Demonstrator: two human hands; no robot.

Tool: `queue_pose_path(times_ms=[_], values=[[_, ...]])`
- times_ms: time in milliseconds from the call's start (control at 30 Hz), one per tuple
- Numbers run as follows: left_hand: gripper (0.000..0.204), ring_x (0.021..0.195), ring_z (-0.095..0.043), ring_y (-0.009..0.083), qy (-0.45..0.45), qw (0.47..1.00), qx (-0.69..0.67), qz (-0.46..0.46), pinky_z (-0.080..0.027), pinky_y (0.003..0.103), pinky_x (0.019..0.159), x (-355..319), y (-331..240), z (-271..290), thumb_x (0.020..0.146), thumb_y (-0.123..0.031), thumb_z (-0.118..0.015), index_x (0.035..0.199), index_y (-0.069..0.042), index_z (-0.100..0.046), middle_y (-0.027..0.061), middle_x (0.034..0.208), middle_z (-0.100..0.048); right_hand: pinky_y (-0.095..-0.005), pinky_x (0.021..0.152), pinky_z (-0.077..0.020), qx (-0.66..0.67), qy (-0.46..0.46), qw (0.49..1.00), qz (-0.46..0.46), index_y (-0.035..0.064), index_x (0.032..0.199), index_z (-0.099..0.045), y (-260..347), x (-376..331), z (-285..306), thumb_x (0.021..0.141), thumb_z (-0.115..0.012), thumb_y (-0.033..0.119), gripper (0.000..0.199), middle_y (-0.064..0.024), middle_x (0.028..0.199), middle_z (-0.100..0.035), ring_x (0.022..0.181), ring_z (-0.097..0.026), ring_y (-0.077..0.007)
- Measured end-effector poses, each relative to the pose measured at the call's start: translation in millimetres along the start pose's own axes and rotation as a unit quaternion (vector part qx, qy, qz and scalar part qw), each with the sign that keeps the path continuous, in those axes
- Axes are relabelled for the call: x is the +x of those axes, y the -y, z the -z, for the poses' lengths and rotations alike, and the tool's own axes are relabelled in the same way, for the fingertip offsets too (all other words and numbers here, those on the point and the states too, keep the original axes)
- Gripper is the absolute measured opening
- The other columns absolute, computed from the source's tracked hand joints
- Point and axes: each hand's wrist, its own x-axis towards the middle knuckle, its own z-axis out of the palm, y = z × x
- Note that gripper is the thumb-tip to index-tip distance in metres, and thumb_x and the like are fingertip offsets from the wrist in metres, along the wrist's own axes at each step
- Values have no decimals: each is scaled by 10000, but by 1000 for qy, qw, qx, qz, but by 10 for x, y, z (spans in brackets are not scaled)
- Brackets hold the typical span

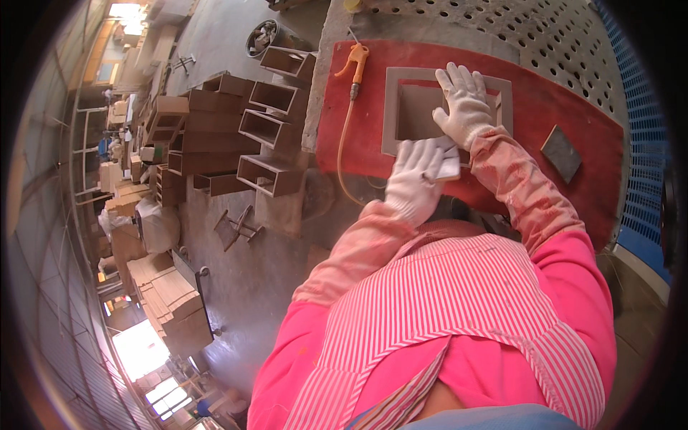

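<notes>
A grey-brown rectangular box (391,107) with an open top lies on a red mat (351,154), its hollow facing up. My right hand (464,107), in a white glove, stretches across the opening with thumb and fingers apart and holds nothing. At the box's near edge, my white-gloved left hand (416,175) grips a pale, flat block (449,169). The block juts out to the right of the fingers; its underside and my left thumb are hidden. To the right of the box lies a dark, flat, square piece (562,154).
An orange air blow gun (356,63) with a hose lies left of the box. Behind the mat is a perforated grey tabletop (559,50); blue slatted plastic (645,143) runs along the right. Several open brown boxes (269,172) and a bucket (266,39) stand at the left.
</notes>
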Motion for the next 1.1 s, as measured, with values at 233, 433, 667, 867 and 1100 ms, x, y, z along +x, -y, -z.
queue_pose_path(times_ms=[233, 433, 667, 867, 1100], values=[[476, 1411, -538, 378, -2, 995, 72, 72, -338, 549, 1246, -165, 435, 281, 869, -109, -669, 1344, -75, -676, 169, 1444, -629, -491, 1088, -393, 43, -21, 996, 74, 118, 1367, -687, -511, 19, 508, 932, -701, 514, 589, -153, 1437, -618, 1296, -559, -329], [640, 1525, -459, 377, -4, 997, 20, -68, -258, 542, 1326, 32, -221, -513, 843, -140, -698, 1470, -34, -616, 210, 1594, -541, -439, 1312, -273, 339, -19, 935, -104, 263, 1710, -298, -1162, -431, 71, 938, -700, 233, 871, -255, 1767, -204, 1626, -244, -414], [430, 1343, -613, 314, 30, 992, -68, -100, -427, 499, 1205, 560, -829, -366, 810, -80, -671, 1238, -56, -700, 102, 1366, -690, -427, 1304, -291, 349, -42, 929, -115, 268, 1715, -271, -1195, -469, -208, 969, -651, 216, 839, -244, 1773, -192, 1619, -261, -407], [507, 1304, -624, 365, 7, 997, 59, -57, -392, 557, 1199, 378, -586, 6, 819, -162, -720, 1304, -30, -661, 182, 1364, -673, -434, 1303, -304, 341, 11, 928, -148, 277, 1721, -250, -1142, -482, -25, 998, -618, 236, 812, -242, 1781, -146, 1596, -302, -431], [577, 1384, -540, 382, -24, 992, 32, -120, -369, 544, 1233, 467, -805, -470, 823, -182, -709, 1365, -5, -625, 188, 1461, -608, -434, 1307, -301, 326, 2, 940, -106, 270, 1722, -234, -1180, -452, -57, 999, -609, 208, 817, -241, 1777, -164, 1605, -286, -411]])
